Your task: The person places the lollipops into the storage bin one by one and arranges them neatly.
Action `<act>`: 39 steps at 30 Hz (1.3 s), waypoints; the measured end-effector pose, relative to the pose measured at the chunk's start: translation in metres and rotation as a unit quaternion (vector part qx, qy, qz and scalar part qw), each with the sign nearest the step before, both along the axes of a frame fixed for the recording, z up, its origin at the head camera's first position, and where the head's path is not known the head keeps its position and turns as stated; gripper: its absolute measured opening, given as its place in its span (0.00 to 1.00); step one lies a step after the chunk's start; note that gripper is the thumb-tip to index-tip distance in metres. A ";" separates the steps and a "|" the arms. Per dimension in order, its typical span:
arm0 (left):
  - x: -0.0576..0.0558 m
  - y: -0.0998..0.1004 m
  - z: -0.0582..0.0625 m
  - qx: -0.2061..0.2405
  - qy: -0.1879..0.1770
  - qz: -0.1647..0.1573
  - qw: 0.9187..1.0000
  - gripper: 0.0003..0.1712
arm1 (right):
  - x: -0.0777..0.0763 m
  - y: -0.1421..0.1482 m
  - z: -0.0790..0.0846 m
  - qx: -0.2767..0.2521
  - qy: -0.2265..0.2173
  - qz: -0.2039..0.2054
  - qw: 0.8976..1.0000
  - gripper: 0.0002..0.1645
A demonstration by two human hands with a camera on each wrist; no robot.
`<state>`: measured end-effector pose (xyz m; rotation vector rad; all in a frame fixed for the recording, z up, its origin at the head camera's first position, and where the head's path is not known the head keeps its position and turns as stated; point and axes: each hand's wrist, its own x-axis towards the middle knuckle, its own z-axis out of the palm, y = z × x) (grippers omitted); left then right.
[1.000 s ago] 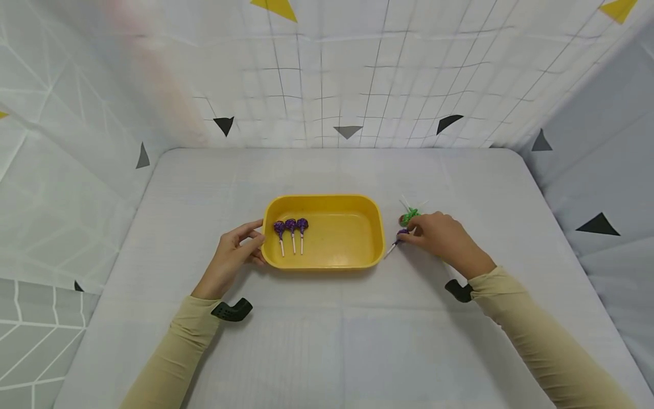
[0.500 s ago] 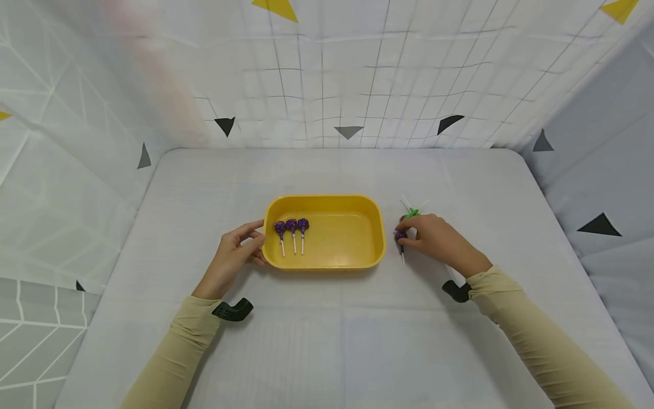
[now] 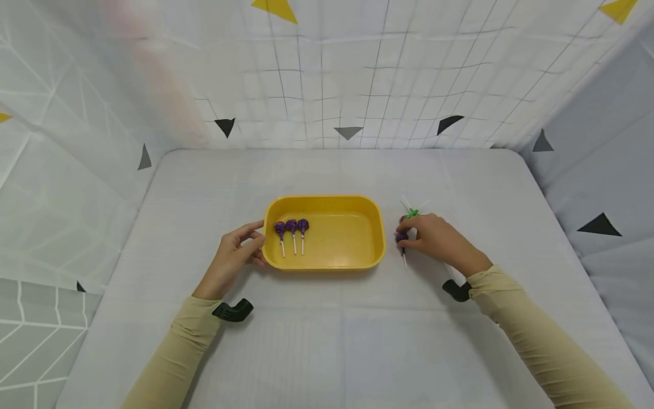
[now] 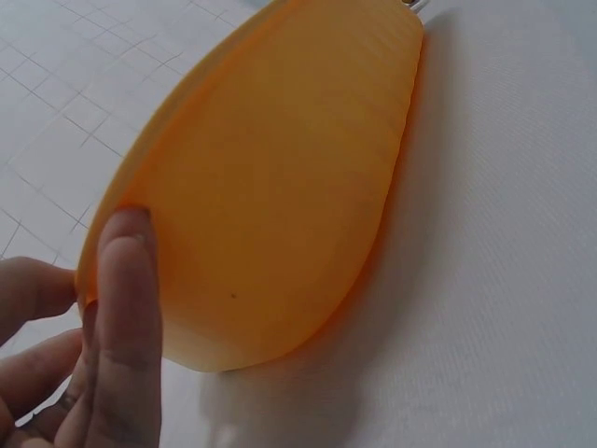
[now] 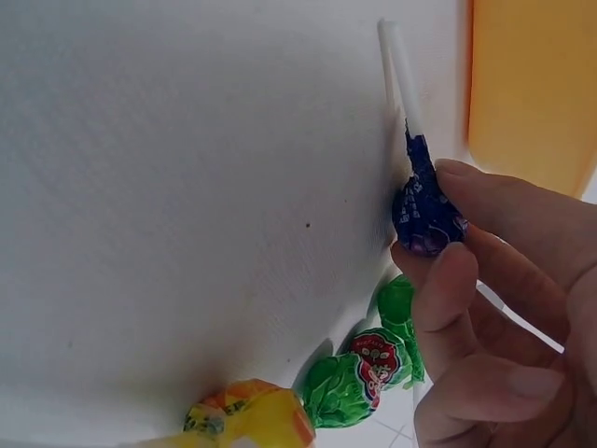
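Observation:
My left hand (image 3: pixel 232 258) holds the left end of a yellow plastic tray (image 3: pixel 347 264), its fingertips at the rim and against the outer wall in the left wrist view. Three purple-wrapped lollipops (image 3: pixel 292 225) lie side by side in the tray's left part, sticks toward me. Right of the tray, my right hand (image 3: pixel 439 238) pinches another purple-wrapped lollipop (image 5: pixel 424 210) by its wrapped head between thumb and fingers. Its white stick points toward me, low over the table. Green-wrapped lollipops (image 5: pixel 343 387) lie just beyond this hand, which partly hides them in the head view.
A yellow-and-orange wrapped lollipop (image 5: pixel 252 411) shows at the bottom of the right wrist view; my right hand mostly covers it from above. A white cloth covers the table (image 3: pixel 327 341). Patterned white sheets (image 3: pixel 327 74) hang behind and at both sides.
The lollipop in my right hand has turned, its stick swinging from pointing lower left to pointing nearly straight toward me. My left hand and the tray have stayed in place.

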<state>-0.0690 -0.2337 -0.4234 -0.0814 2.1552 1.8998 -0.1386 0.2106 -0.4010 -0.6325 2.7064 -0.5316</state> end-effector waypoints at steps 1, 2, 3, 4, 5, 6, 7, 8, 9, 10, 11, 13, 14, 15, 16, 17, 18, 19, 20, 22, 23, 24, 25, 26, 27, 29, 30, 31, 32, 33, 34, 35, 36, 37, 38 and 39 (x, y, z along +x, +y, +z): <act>0.000 0.000 0.000 0.000 0.000 0.001 1.000 0.29 | 0.000 0.001 0.000 -0.003 -0.001 0.000 1.000 0.14; 0.000 0.000 -0.001 -0.001 0.000 0.001 1.000 0.29 | -0.001 0.001 -0.001 -0.007 -0.002 0.000 1.000 0.14; 0.000 0.000 -0.001 -0.002 0.001 0.001 1.000 0.29 | -0.001 0.002 -0.001 -0.012 -0.004 -0.001 1.000 0.14; -0.001 -0.001 -0.001 -0.002 0.002 0.001 1.000 0.29 | -0.001 0.003 -0.001 -0.017 -0.007 -0.002 1.000 0.13; -0.001 0.000 -0.002 -0.003 0.002 0.002 1.000 0.29 | -0.001 0.003 -0.001 -0.023 -0.009 -0.003 1.000 0.13; -0.001 0.000 -0.002 -0.003 0.002 0.002 1.000 0.29 | -0.002 0.004 -0.001 -0.027 -0.011 -0.003 1.000 0.13; -0.001 0.000 -0.002 -0.003 0.003 0.002 1.000 0.29 | -0.002 0.004 -0.001 -0.033 -0.013 -0.003 0.999 0.13; -0.001 0.000 -0.002 -0.004 0.003 0.001 1.000 0.29 | -0.002 0.005 0.000 -0.039 -0.014 -0.003 0.999 0.13; 0.000 0.000 -0.001 -0.003 0.003 0.002 1.000 0.29 | -0.002 0.005 0.001 -0.045 -0.016 -0.002 0.999 0.13; 0.000 0.000 -0.001 -0.003 0.003 0.002 1.000 0.29 | -0.002 0.005 0.002 -0.049 -0.015 -0.002 0.999 0.13; 0.000 0.000 -0.001 -0.002 0.003 0.003 1.000 0.29 | -0.002 0.005 0.003 -0.052 -0.015 -0.001 0.999 0.13; 0.000 0.000 -0.001 -0.004 0.004 0.001 1.000 0.29 | -0.003 0.005 0.006 -0.055 -0.014 0.000 0.998 0.13; 0.000 0.000 -0.001 -0.004 0.005 0.001 1.000 0.29 | -0.003 0.005 0.007 -0.054 -0.014 0.000 0.998 0.13; 0.000 0.000 -0.001 -0.004 0.005 0.001 1.000 0.29 | -0.003 0.005 0.008 -0.053 -0.013 -0.001 0.998 0.13; 0.000 0.000 -0.001 -0.004 0.005 0.001 1.000 0.29 | -0.003 0.005 0.009 -0.051 -0.011 -0.001 0.999 0.14; 0.000 0.000 0.000 -0.004 0.004 0.001 1.000 0.29 | -0.004 0.005 0.010 -0.050 -0.010 -0.003 0.999 0.14; 0.000 0.000 0.000 -0.003 0.004 0.002 1.000 0.29 | -0.005 0.005 0.012 -0.050 -0.009 -0.004 0.999 0.14; 0.000 0.001 0.000 -0.003 0.003 0.002 1.000 0.29 | -0.005 0.005 0.013 -0.050 -0.009 -0.004 0.999 0.14; 0.001 0.001 0.000 -0.003 0.003 0.002 1.000 0.29 | -0.006 0.005 0.013 -0.050 -0.009 -0.005 0.999 0.14; 0.001 0.001 0.000 -0.003 0.003 0.003 1.000 0.29 | -0.007 0.005 0.015 -0.055 -0.009 -0.006 0.998 0.15; 0.001 0.001 0.000 -0.003 0.003 0.003 1.000 0.29 | -0.008 0.006 0.016 -0.059 -0.011 -0.007 0.998 0.14; 0.001 0.001 0.000 -0.003 0.003 0.003 1.000 0.29 | -0.008 0.006 0.017 -0.063 -0.012 -0.007 0.998 0.15; 0.001 0.001 0.000 -0.003 0.004 0.003 1.000 0.28 | -0.009 0.006 0.018 -0.064 -0.012 -0.006 0.998 0.15; 0.001 0.001 0.000 -0.004 0.004 0.003 1.000 0.28 | -0.009 0.006 0.020 -0.066 -0.012 -0.006 0.998 0.15; 0.001 0.001 0.000 -0.004 0.005 0.003 1.000 0.28 | -0.010 0.006 0.021 -0.067 -0.012 -0.007 0.998 0.15; 0.001 0.001 0.000 -0.004 0.005 0.003 1.000 0.28 | -0.010 0.005 0.024 -0.071 -0.015 -0.010 0.997 0.15; 0.001 0.001 0.000 -0.004 0.004 0.003 1.000 0.28 | -0.011 0.005 0.025 -0.073 -0.016 -0.012 0.997 0.15; 0.001 0.001 0.000 -0.005 0.004 0.003 1.000 0.28 | -0.011 0.005 0.027 -0.075 -0.019 -0.014 0.997 0.15; 0.001 0.001 0.000 -0.005 0.004 0.003 1.000 0.28 | -0.011 0.005 0.028 -0.078 -0.021 -0.015 0.997 0.15; 0.001 0.001 0.001 -0.004 0.003 0.004 1.000 0.28 | -0.012 0.005 0.029 -0.081 -0.024 -0.015 0.996 0.15; 0.001 0.001 0.001 -0.004 0.003 0.004 1.000 0.28 | -0.012 0.004 0.031 -0.084 -0.026 -0.016 0.996 0.15; 0.001 0.001 0.001 -0.004 0.002 0.004 1.000 0.28 | -0.012 0.004 0.033 -0.087 -0.029 -0.016 0.996 0.15; 0.001 0.001 0.001 -0.004 0.002 0.004 1.000 0.28 | -0.013 0.003 0.034 -0.090 -0.030 -0.017 0.995 0.15; 0.001 0.001 0.001 -0.004 0.003 0.004 1.000 0.28 | -0.014 0.002 0.036 -0.093 -0.031 -0.017 0.995 0.15; 0.001 0.001 0.001 -0.005 0.003 0.004 1.000 0.28 | -0.014 0.001 0.037 -0.095 -0.031 -0.016 0.995 0.16; 0.001 0.001 0.001 -0.005 0.003 0.004 1.000 0.28 | -0.015 0.000 0.039 -0.098 -0.030 -0.015 0.995 0.16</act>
